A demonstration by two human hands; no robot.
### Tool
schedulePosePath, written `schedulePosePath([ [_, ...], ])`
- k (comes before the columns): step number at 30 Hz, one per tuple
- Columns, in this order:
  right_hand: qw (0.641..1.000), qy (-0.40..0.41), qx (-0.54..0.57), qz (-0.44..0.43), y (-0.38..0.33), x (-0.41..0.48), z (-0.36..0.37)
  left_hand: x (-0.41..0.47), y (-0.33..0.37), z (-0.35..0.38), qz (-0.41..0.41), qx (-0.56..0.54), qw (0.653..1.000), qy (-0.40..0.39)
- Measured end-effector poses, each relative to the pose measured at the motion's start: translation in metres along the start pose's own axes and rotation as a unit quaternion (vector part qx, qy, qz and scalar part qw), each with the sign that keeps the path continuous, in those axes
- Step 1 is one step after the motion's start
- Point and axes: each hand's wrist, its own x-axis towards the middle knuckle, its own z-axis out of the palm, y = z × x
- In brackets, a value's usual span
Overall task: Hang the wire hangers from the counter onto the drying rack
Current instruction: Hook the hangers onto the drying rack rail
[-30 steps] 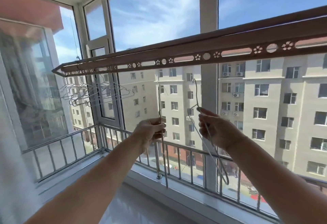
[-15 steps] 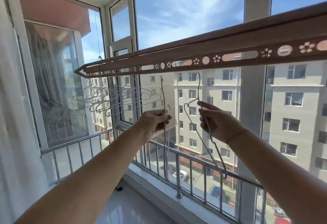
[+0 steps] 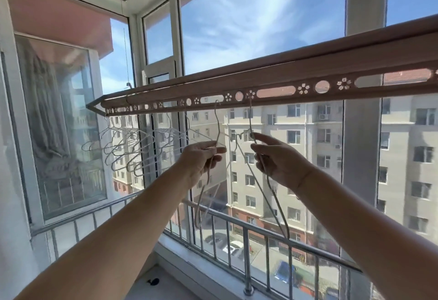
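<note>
A brown drying rack bar (image 3: 279, 79) with punched slots and flower holes runs across the window. My left hand (image 3: 201, 159) grips a thin wire hanger (image 3: 217, 121) whose hook reaches a slot in the bar. My right hand (image 3: 279, 159) pinches a second wire hanger (image 3: 250, 119) just below its neck; its hook sits in a hole of the bar and its body hangs down past my wrist. Several white wire hangers (image 3: 132, 148) hang bunched at the bar's left end.
A metal railing (image 3: 246, 235) runs along the window sill below the hands. Window frames and a thick white post (image 3: 362, 133) stand behind the bar. A pale sill ledge (image 3: 166, 283) lies at the bottom, with a small dark object on it.
Both hands have risen with their hangers, bringing the hooks from well below the bar up into its holes. The view has shifted left and closer to the rack.
</note>
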Motion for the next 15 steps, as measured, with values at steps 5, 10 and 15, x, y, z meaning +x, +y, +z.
schedulePosePath([
  [5, 1.000, 0.028, 0.001, -0.010, 0.012, 0.037, 0.021, 0.039, 0.005, -0.030, 0.002, -0.016, 0.999, -0.033],
  [10, 0.997, 0.075, 0.011, -0.017, 0.021, 0.064, 0.032, 0.071, 0.005, -0.047, -0.010, -0.029, 0.997, -0.067],
  [15, 0.994, 0.108, 0.013, -0.016, 0.028, 0.076, 0.030, 0.095, -0.004, -0.052, -0.023, -0.036, 0.995, -0.086],
])
